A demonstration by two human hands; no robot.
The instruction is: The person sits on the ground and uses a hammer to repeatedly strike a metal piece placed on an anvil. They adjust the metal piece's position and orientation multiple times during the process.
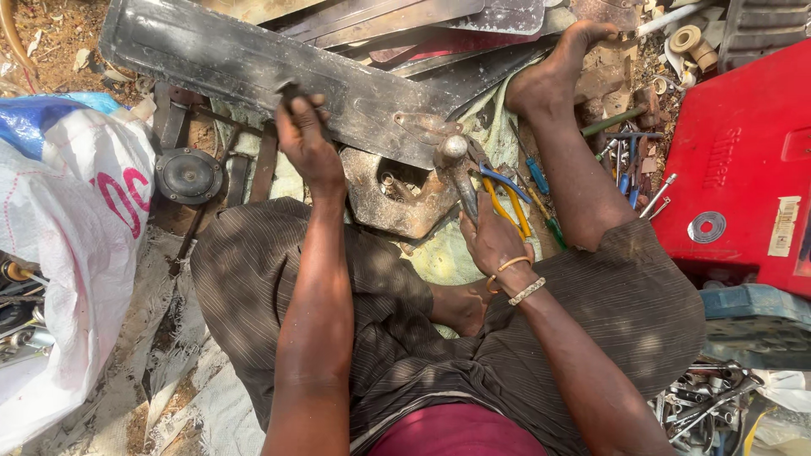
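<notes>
Seated on the ground with legs spread, the person keeps the work between the knees, where both arms reach it easily. The right hand, bangles at the wrist, is wrapped tight around the handle of a ball-headed hammer, whose rounded head sits right at the rusty bracket on the end of the long dark metal blade; the short hold on the handle seems meant for close, controlled taps. The left hand clamps over the blade's near edge farther along, fingers curled around it, apparently to pin it flat and stop it shifting. Just below the bracket a rusted housing plate lies on the cloth, touching or nearly under the blade's end. Yellow-handled pliers and a blue screwdriver rest beside the right hand, within quick reach. Farther out, the right foot presses on stacked metal sheets, a round black horn lies at left, and a red case stands at right.
</notes>
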